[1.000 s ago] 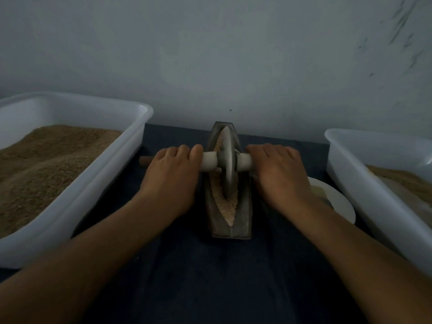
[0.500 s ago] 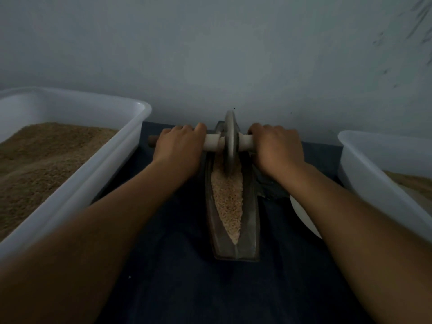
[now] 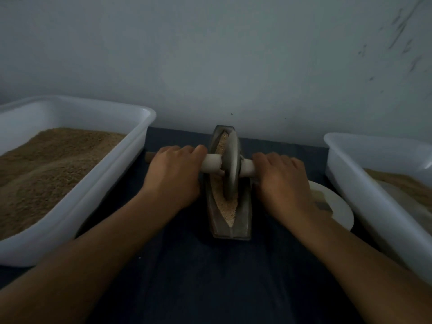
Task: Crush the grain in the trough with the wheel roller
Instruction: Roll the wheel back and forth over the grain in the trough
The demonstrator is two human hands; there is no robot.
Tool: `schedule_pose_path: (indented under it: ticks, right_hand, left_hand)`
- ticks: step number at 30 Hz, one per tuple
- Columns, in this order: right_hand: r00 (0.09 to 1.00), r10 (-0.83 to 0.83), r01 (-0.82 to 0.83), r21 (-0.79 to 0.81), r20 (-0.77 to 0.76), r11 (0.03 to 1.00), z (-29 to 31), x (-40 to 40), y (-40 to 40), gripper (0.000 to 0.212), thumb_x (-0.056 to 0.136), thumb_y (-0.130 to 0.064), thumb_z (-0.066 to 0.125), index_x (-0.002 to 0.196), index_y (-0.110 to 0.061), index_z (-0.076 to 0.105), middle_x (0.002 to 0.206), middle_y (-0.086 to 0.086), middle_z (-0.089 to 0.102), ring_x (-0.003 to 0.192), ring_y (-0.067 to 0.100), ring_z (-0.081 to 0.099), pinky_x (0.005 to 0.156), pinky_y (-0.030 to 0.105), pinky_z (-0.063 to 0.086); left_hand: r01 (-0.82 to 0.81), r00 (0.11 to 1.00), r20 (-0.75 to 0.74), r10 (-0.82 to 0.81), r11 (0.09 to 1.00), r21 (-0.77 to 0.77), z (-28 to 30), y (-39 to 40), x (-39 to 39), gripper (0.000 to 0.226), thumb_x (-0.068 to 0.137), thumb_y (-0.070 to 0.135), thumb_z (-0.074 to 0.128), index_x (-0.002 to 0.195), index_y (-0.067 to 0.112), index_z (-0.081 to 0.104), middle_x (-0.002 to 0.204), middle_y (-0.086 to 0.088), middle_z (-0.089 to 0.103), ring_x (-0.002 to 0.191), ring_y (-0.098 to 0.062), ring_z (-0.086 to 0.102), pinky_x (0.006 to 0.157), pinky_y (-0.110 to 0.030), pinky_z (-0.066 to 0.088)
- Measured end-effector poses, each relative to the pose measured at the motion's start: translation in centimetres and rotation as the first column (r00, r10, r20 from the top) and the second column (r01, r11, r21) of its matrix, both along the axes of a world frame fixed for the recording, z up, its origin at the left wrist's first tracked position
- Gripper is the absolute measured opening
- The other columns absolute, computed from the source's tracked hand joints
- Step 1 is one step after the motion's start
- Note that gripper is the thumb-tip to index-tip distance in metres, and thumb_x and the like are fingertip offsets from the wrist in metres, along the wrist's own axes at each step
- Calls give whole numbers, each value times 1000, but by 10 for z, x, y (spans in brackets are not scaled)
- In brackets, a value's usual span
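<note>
A narrow, boat-shaped grey metal trough [image 3: 244, 220] lies on a dark blue cloth [image 3: 198, 277], its long axis running straight away from the person toward the pale wall. Pale crushed grain [image 3: 228, 212] fills its groove. A grey metal wheel roller [image 3: 231, 164] stands upright on edge mid-trough, its pale handle crossing left to right. The left hand [image 3: 174, 175] and right hand [image 3: 284, 183] each wrap curled fingers over a handle end. White plastic tubs of brown meal [image 3: 112, 174] flank the trough.

Grey wheel roller [image 3: 231, 164], tan grain [image 3: 228, 212], white tubs [image 3: 98, 183]
</note>
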State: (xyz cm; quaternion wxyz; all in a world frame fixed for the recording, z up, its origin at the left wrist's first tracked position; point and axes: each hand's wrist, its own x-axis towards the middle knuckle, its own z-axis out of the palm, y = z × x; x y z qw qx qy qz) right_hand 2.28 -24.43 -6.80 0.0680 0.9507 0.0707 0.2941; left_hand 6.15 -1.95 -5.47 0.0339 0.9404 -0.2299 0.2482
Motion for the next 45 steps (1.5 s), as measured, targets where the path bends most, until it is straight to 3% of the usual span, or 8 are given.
schedule_pose_path:
  ticks: [9,15,19,23,29,36,40,45]
  right_hand:
    - [997,80,-80,17,20,997,7,-44,3,50,77,-24,76,123,-13,60,108,8,65,95,28,61,84,42,46]
    - [998,59,-60,14,38,998,-4,-16,-1,36,77,-18,77,109,-11,62,92,7,63,81,28,60,76,40,44]
    - [1000,-19,19,5,-2,1000,-4,19,-3,24,84,-22,68,106,-18,58,91,2,59,81,25,54,71,36,32]
    - [996,-57,58,8,-63,998,8,55,-3,28,84,-32,65,108,-21,55,96,3,61,87,29,56,67,35,24]
    - [992,-61,54,-61,-113,997,23,89,-5,31,89,-30,61,117,-20,51,102,6,59,91,32,56,65,35,32]
    - [998,-44,43,-23,-48,999,13,74,-4,15,86,-22,61,100,-18,56,92,5,62,84,31,57,65,34,21]
    - [998,-38,38,-6,-43,999,4,48,-5,16,86,-25,60,100,-18,54,91,2,60,84,28,55,70,37,28]
    - [996,-7,2,-52,-94,999,-1,4,-6,39,84,-26,65,120,-18,54,102,3,59,91,26,56,79,39,39]
  left_hand:
    - [86,996,21,-83,987,-134,6,16,-37,33,82,31,66,113,28,56,97,7,66,86,-17,61,79,-34,46]
    - [32,997,67,-36,998,60,-9,5,-14,65,75,40,73,131,27,42,117,3,57,104,-20,56,100,-37,40]
    - [-6,1000,14,6,999,37,-10,-4,20,62,76,38,74,128,28,41,116,2,56,105,-21,55,98,-38,41]
    - [-52,998,-28,52,999,2,-9,-16,53,57,79,34,72,128,28,42,118,-1,57,107,-25,56,96,-42,41]
    - [-89,990,-114,86,996,-20,-3,-20,85,47,83,26,70,122,26,46,114,-6,61,102,-29,59,87,-44,43]
    - [-73,997,3,73,997,-39,-15,-14,66,36,81,27,69,110,24,48,100,-3,62,88,-25,61,75,-39,41]
    - [-28,999,37,28,1000,-11,-12,-11,46,37,79,30,71,107,25,47,96,0,61,85,-23,59,77,-38,41]
    - [33,998,60,-32,999,-13,-7,-4,10,42,79,34,71,115,27,50,99,4,60,88,-20,57,86,-36,42]
